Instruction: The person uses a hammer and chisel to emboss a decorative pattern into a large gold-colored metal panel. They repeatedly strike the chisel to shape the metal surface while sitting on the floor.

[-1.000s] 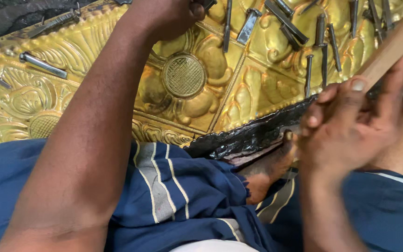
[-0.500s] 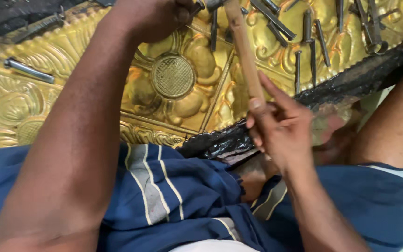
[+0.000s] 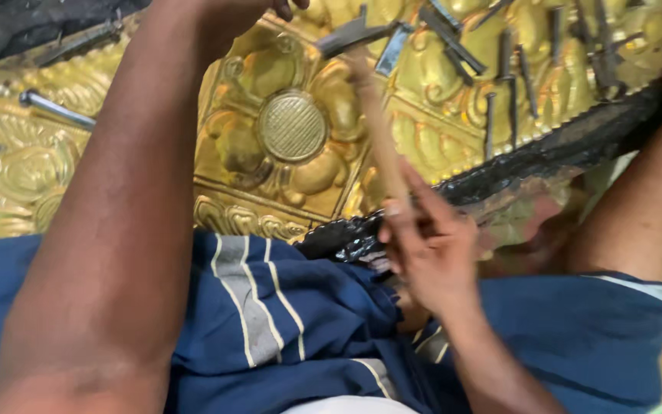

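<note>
The right hand (image 3: 427, 249), low and right of the frame's centre, is closed around the lower end of a wooden-handled hammer (image 3: 381, 142). The handle runs up and slightly left from the fist, and its dark metal head (image 3: 350, 37) sits near the top centre of the frame, over the gold-coloured embossed metal sheet (image 3: 270, 176). The handle is blurred, so how it meets the sheet cannot be told.

The left hand (image 3: 258, 9) lies at the top edge, mostly cut off by the frame; a few fingertips curl just left of the hammer head, and whether they hold anything cannot be told. Its forearm (image 3: 116, 230) crosses the left half of the frame from the bottom to the top, covering part of the sheet.

A round cross-hatched boss (image 3: 293, 126) stands in the sheet's relief between the forearm and the hammer handle. Dark steel punches (image 3: 511, 84) lie scattered across the upper right of the sheet, well above the right hand. One silver-grey punch (image 3: 55, 109) lies at the upper left. A black pitch edge (image 3: 545, 153) borders the sheet just above the right hand. Blue striped cloth (image 3: 270, 307) fills the bottom.
</note>
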